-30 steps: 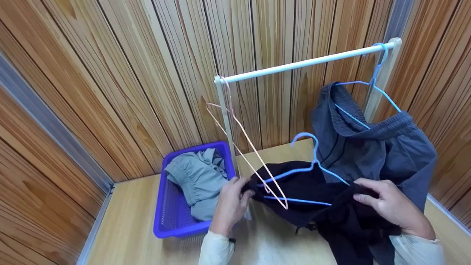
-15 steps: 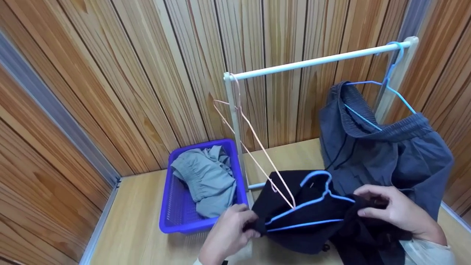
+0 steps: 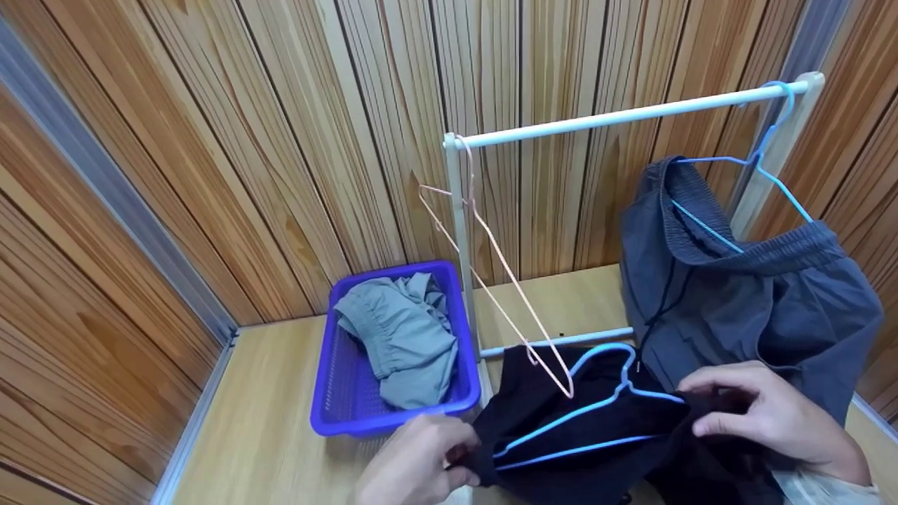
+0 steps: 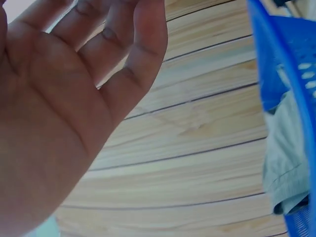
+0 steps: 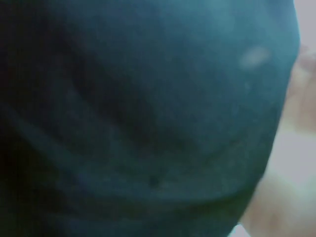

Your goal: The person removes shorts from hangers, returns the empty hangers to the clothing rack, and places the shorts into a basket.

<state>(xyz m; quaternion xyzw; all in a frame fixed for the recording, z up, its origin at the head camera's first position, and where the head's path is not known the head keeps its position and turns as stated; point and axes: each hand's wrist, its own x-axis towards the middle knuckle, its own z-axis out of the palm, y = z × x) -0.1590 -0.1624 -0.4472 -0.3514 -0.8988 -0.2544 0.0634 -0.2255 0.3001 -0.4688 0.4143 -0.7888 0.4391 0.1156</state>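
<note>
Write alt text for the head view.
Left hand and right hand hold a black garment, a blue hanger inside its opening. Nearby, a rack bears a gray garment and a pink hanger; a purple basket holds gray-green clothing.

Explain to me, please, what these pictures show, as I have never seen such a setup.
There is no robot: a person's left hand and right hand grip a black garment, a blue hanger in its opening. The wide picture comes from a head-worn camera; the smaller two from the wrists, the right one mostly filled by dark cloth. On the wooden surface stand a purple basket, holding a grey-green garment, and a rack, where dark grey drawstring pants and a pink hanger hang.
</note>
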